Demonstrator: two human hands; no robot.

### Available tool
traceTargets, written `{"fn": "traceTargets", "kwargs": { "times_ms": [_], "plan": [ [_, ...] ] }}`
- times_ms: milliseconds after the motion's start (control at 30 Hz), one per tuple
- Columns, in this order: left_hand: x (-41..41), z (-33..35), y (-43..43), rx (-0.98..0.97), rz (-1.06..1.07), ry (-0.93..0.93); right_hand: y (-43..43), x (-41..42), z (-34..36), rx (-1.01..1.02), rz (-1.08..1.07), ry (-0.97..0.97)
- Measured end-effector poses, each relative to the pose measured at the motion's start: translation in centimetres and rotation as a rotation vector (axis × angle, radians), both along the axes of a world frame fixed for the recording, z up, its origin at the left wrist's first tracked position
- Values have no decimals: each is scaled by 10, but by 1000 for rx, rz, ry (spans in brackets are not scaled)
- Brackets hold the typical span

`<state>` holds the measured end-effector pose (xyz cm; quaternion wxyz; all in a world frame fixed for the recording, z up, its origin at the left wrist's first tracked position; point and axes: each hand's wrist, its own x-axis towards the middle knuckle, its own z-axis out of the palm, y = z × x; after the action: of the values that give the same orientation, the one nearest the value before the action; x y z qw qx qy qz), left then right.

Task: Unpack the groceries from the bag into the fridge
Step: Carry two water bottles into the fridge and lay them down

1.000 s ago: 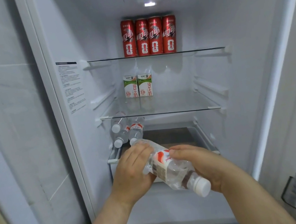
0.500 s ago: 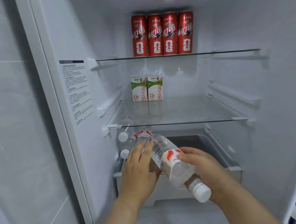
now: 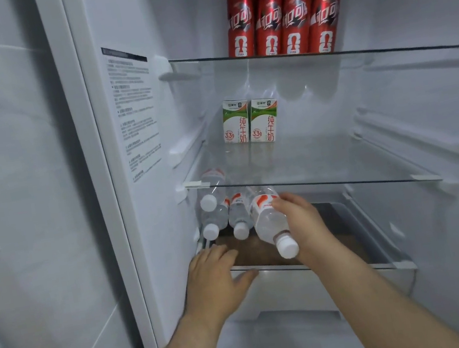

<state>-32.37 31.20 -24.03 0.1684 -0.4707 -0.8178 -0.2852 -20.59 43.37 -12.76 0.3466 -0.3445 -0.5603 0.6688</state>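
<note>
In the head view, the right hand [image 3: 299,223] is closed around a water bottle [image 3: 269,221], with the fingers curled over its labelled part, and holds it just above the left half of the open drawer [image 3: 342,265], with the white cap towards the person and a little lower than the base. The left hand [image 3: 216,272] holds nothing; its fingers lie rather straight on the front rim of the drawer, at the left corner. Inside the drawer, against its left wall, three other bottles [image 3: 230,215] lie on their sides, one on top of two, and the held bottle is just beside them; I cannot tell if it touches them. The first risk, in my judgement, is rolling: the bottle is round, and the drawer floor to the right of it is free, so it can roll away when it is released. A push against the pile can also bring the top bottle down. The glass shelf [image 3: 314,183] is close above the drawer, so the base of the bottle can knock it if the hand lifts. Finally, the left fingers can be pinched if the drawer is pushed in too early
</note>
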Motion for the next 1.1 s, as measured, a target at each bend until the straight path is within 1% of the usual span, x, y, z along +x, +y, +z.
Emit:
{"fn": "traceTargets", "kwargs": {
  "times_ms": [100,267,400,533,667,767,900,1100],
  "plan": [
    [-1,-1,1,-3,1,-5,12,-18,-1,26,7,-38],
    [-2,1,-1,-44,-21,-34,28,-44,0,162,34,-134],
    [-1,3,0,-31,-20,-20,32,-58,7,291,146,-187],
    [0,4,-1,-15,-38,-33,37,-66,9,335,260,-184],
    [2,5,-1,-1,-37,-42,47,-63,10,458,387,-224],
    [3,5,-1,13,-33,-32,51,-65,14,474,387,-225],
    [2,2,0,0,-11,-22,55,-75,15,442,369,-229],
    [1,1,0,22,-13,-26,71,-92,18,535,377,-285]
  ]
}}
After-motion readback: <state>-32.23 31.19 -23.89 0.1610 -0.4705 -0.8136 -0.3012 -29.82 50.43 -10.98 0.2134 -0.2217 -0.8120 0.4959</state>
